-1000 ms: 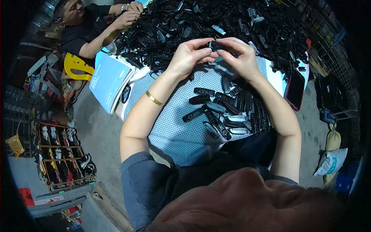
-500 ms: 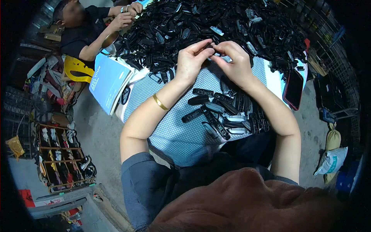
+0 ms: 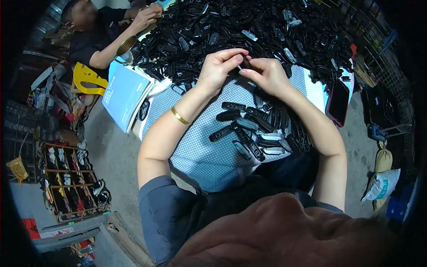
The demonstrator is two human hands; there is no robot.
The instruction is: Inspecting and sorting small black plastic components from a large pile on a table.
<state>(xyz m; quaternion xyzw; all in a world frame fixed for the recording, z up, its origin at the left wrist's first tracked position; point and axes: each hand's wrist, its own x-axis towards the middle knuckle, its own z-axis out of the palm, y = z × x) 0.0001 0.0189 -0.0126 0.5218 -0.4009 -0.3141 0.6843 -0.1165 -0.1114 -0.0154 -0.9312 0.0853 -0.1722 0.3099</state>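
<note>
My left hand (image 3: 216, 71) and my right hand (image 3: 268, 76) meet in front of the large heap. Between their fingertips is a small, long black plastic piece (image 3: 245, 63), which both hands pinch. Fingers cover much of it, so its exact kind is hidden. Below my hands, on the patterned cloth (image 3: 202, 138), lies a loose group of long, rounded black plastic pieces (image 3: 257, 113). Some of them have silvery faces, others show slotted insides. The big heap of similar black pieces (image 3: 213, 26) spreads over the table's far side, just beyond my fingers.
A blue-covered book (image 3: 126, 95) lies at the table's left edge, near a metal cup (image 3: 126, 51) and a yellow plastic chair (image 3: 86, 80). A dark phone (image 3: 338, 103) rests at the right edge. Across the far left corner, another person's hand (image 3: 149, 15) works by the heap.
My hands have lowered slightly and turned, so more of the black piece shows between them. The other person's hands have shifted towards the heap.
</note>
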